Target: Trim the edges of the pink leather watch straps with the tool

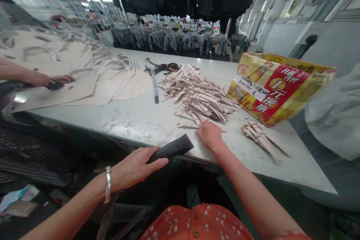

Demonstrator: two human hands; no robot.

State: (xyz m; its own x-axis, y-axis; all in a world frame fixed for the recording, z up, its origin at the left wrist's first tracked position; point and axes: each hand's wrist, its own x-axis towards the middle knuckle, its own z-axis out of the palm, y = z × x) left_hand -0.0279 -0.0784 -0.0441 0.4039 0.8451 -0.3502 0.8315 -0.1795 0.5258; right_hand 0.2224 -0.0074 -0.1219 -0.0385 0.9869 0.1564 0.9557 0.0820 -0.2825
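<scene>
My left hand (135, 167) is closed around a flat black tool (172, 148) held at the near edge of the grey table (135, 120); a metal bangle sits on that wrist. My right hand (210, 135) lies on the table with its fingers reaching onto a beige strap with a gold buckle (188, 125) at the near edge of a big heap of such straps (198, 95). A small separate bundle of straps (263, 137) lies to the right of that hand.
A yellow and red printed bag (277, 88) stands at the right. Beige bag panels with handles (112, 82) cover the left of the table, where another person's hands (45, 79) press a dark object. A dark ruler-like strip (155, 90) lies mid-table. Black bags hang behind.
</scene>
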